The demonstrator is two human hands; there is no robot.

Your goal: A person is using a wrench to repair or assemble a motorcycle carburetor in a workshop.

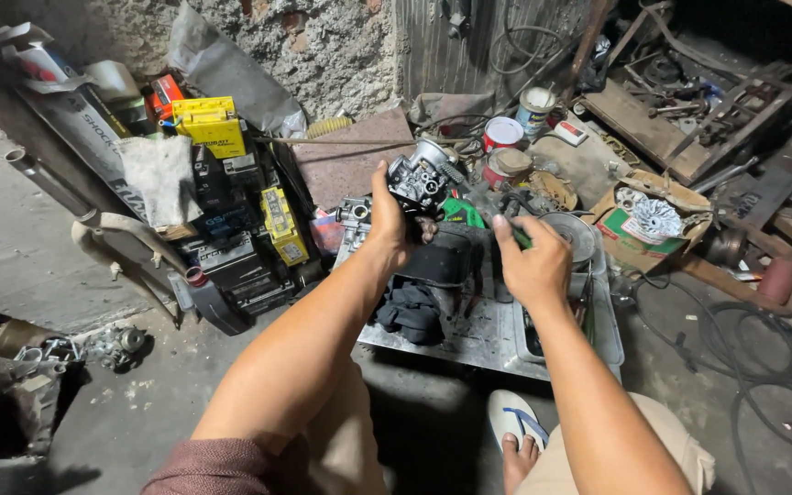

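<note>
My left hand (389, 220) grips a grey metal carburetor (421, 176) and holds it up above a flat metal tray (469, 337). My right hand (532, 263) is closed around a green-handled tool (521, 238) whose shaft points toward the carburetor. A second carburetor body (354, 220) lies on the tray just left of my left hand. Below the hands, a dark cloth (412, 310) and a black rubber part (446, 257) rest on the tray.
Stacked black and yellow batteries (231, 211) stand to the left by the rough wall. Paint tins (503, 134) and a cardboard box (650, 225) sit beyond the tray. Black cables (763, 353) coil on the floor at right. My sandalled foot (517, 431) is below the tray.
</note>
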